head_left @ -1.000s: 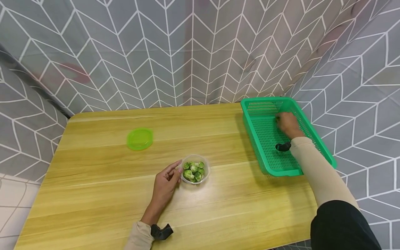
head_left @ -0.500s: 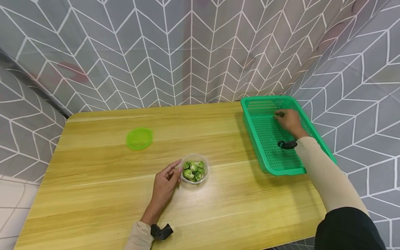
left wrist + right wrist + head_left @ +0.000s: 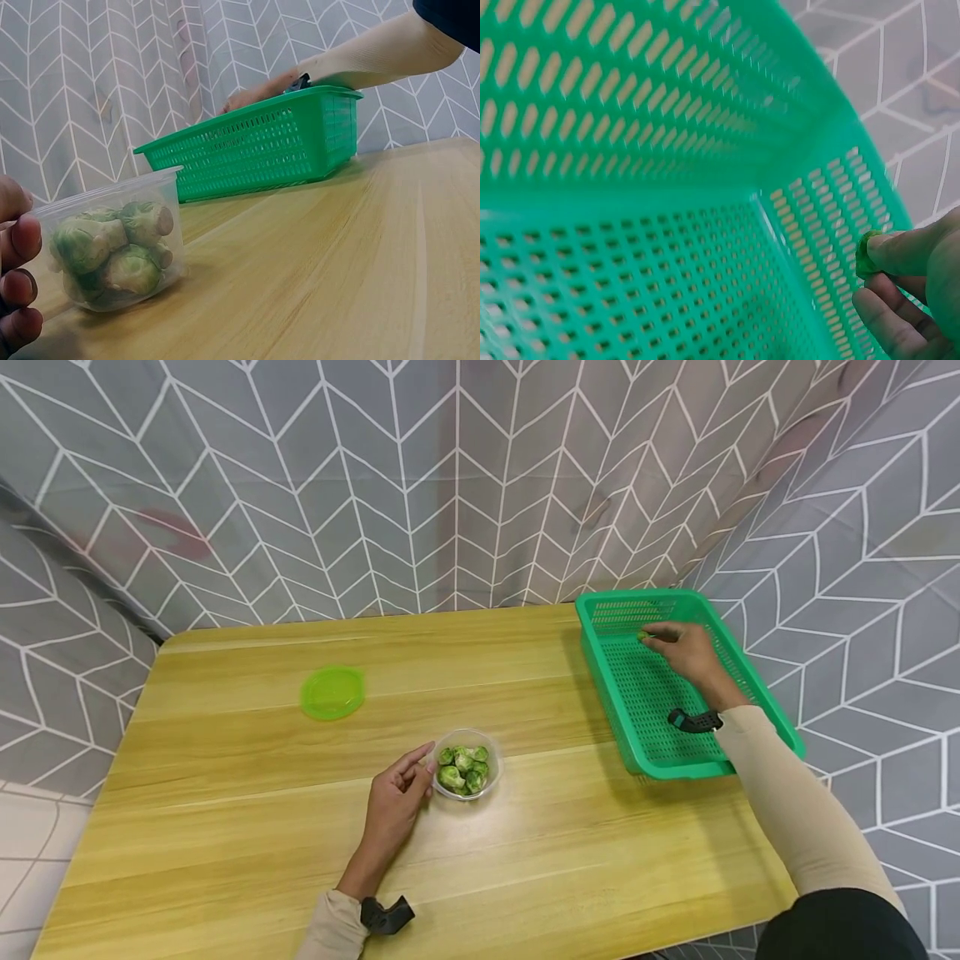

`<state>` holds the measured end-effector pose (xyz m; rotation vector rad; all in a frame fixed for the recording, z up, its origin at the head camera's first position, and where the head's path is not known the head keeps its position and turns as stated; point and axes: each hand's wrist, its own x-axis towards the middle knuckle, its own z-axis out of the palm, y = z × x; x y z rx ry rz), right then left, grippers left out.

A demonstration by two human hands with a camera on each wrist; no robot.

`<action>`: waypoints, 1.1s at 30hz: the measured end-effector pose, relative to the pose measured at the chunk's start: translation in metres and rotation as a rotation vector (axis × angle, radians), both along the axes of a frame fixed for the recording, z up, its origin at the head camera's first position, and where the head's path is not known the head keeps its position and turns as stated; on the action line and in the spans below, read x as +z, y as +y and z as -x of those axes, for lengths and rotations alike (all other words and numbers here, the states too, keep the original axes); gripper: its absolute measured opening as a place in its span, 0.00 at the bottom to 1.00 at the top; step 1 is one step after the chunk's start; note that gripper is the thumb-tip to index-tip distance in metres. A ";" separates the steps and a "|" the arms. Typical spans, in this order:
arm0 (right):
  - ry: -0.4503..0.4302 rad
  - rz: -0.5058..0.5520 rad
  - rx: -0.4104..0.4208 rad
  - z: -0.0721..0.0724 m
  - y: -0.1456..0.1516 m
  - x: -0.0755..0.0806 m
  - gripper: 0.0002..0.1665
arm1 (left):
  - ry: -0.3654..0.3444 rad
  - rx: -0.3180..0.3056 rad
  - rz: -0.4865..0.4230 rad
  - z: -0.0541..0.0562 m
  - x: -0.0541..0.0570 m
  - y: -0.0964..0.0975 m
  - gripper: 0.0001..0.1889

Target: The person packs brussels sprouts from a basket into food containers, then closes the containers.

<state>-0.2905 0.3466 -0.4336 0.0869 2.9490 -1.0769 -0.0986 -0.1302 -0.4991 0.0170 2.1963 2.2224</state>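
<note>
Several Brussels sprouts [image 3: 462, 770] lie in a small clear plastic container [image 3: 112, 300] on the table. My left hand [image 3: 393, 802] holds the container at its left side, with thumb and index finger at the rim; in the left wrist view its fingertips [image 3: 22, 240] show beside the rim. On the right, my right hand [image 3: 686, 650] is over the inside of the green basket [image 3: 626, 727]. Between its thumb and fingers it pinches a small Brussels sprout [image 3: 868, 255], mostly covered by the thumb in the right wrist view.
A translucent green lid [image 3: 333, 693] lies flat on the wooden table [image 3: 225, 827], back left of the container. The basket's raised slotted walls stand at the table's right side. Grey patterned curtains [image 3: 405, 485] hang behind and to the right.
My right hand has lifted from the basket's far right part and moved slightly left, with the sprout now showing at its fingertips. The left hand and container have stayed in place.
</note>
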 end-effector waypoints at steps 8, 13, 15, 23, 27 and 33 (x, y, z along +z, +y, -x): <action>0.000 0.087 0.013 -0.017 -0.019 0.016 0.27 | -0.020 0.005 0.010 -0.001 -0.002 0.000 0.18; 0.068 0.076 0.041 -0.023 -0.036 0.026 0.25 | -0.020 0.007 0.012 -0.001 -0.002 0.000 0.18; 0.078 0.085 0.061 -0.027 -0.044 0.031 0.24 | -0.017 0.006 0.013 -0.001 -0.002 0.000 0.18; 0.066 0.141 0.165 -0.040 -0.082 0.043 0.21 | -0.020 0.004 0.016 -0.001 -0.002 0.000 0.19; 0.047 0.169 0.209 -0.047 -0.102 0.044 0.19 | -0.017 0.000 0.016 -0.001 -0.002 0.000 0.19; -0.003 0.258 0.292 -0.057 -0.132 0.042 0.17 | -0.012 -0.005 0.013 0.000 -0.003 0.000 0.19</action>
